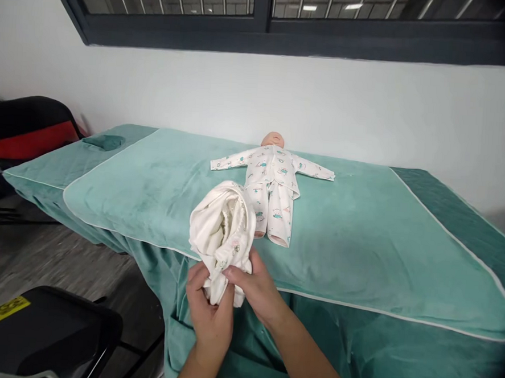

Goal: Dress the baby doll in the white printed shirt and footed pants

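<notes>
A white cloth baby hat (220, 221), softly bunched with a rounded opening and a small print, is held up in front of the bed's near edge. My left hand (211, 309) grips its lower left part between thumb and fingers. On the other side, my right hand (261, 289) pinches the lower right part, thumb on top. Some of my fingertips are hidden behind the fabric. Beyond the hat, a baby doll (273, 138) lies on its back, arms spread, dressed in a printed white top (273, 166) and matching trousers (280, 213).
The doll lies on a bed with a green cover (382, 237) edged in white piping. A black chair (51, 330) with a yellow label stands at the lower left, and a black and red chair (33, 135) farther back. A white wall (177, 87) and barred window border the far side.
</notes>
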The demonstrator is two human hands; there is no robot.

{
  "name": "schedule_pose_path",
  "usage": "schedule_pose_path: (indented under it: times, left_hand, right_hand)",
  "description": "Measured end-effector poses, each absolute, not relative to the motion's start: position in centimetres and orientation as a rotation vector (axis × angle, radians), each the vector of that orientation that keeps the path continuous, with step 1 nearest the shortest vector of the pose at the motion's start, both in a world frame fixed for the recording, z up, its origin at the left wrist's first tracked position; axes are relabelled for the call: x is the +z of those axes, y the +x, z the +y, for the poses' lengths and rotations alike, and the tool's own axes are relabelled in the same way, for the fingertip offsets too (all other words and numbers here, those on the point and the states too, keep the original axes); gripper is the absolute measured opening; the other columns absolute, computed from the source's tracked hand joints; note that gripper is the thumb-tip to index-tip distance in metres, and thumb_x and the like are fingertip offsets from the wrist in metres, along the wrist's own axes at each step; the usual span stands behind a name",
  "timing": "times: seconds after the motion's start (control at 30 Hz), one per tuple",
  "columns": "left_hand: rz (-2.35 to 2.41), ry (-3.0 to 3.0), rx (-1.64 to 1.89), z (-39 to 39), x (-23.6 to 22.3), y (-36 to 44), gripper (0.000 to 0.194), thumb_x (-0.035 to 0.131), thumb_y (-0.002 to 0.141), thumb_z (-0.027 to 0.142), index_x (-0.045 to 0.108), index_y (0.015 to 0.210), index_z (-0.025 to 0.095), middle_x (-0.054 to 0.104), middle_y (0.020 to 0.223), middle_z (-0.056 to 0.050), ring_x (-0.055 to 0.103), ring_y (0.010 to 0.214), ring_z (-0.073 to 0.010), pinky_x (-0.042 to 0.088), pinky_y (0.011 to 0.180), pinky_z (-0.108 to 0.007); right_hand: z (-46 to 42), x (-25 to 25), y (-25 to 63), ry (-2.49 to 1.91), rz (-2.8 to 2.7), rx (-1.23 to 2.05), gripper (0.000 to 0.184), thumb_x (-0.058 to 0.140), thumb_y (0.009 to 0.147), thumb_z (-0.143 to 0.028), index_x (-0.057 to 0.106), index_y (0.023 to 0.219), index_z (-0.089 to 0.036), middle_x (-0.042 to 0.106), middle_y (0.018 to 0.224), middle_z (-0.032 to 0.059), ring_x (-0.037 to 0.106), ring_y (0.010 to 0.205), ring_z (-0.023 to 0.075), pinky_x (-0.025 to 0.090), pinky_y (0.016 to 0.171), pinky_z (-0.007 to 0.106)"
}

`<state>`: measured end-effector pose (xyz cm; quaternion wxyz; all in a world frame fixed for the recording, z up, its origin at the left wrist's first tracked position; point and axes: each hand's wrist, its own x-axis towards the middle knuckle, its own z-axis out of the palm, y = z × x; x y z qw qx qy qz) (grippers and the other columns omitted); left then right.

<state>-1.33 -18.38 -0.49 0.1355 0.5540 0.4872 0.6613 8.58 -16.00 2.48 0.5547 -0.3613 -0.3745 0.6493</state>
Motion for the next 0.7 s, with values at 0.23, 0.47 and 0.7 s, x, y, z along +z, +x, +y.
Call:
schedule_pose_path:
  times: [0.23, 0.47, 0.7]
  left_hand:
    - [1.292, 2.031, 1.499, -19.1, -2.9, -2.0, 0.047, 0.061, 0.091, 0.014, 0.052, 0.136, 0.024, 0.062, 0.128, -0.01, 0.061, 0.123, -0.021, 0.054, 0.103, -0.036]
    - [1.453, 1.967, 1.299, -20.0, -8.3, -3.0, 0.027, 0.055, 0.096, 0.02, 0.059, 0.123, 0.023, 0.071, 0.119, -0.009, 0.07, 0.111, -0.0209, 0.061, 0.093, -0.038]
    - [1.345, 2.081, 1.457, -15.6, -7.1, -3.0, 0.024, 0.057, 0.093, 0.014, 0.066, 0.114, 0.023, 0.073, 0.111, -0.007, 0.071, 0.106, -0.0198, 0.061, 0.089, -0.034]
  right_hand:
    - [-14.0, 8.1, 19.6, -1.234, -1.046, 0.866, 0.043, 0.075, 0.079, -0.045, 0.067, 0.115, -0.023, 0.075, 0.1, 0.0029, 0.067, 0.085, 0.021, 0.054, 0.072, 0.031]
    - [-10.2, 8.7, 35.8, -2.107, -1.396, 0.027, 0.041, 0.062, 0.084, -0.047, 0.065, 0.115, -0.02, 0.07, 0.103, 0.0121, 0.064, 0.092, 0.0291, 0.047, 0.078, 0.038]
    - [-9.2, 5.1, 41.9, -2.366, -1.766, 0.392, 0.082, 0.061, 0.082, -0.067, 0.046, 0.15, -0.023, 0.064, 0.13, 0.0198, 0.07, 0.09, 0.0311, 0.053, 0.073, 0.039]
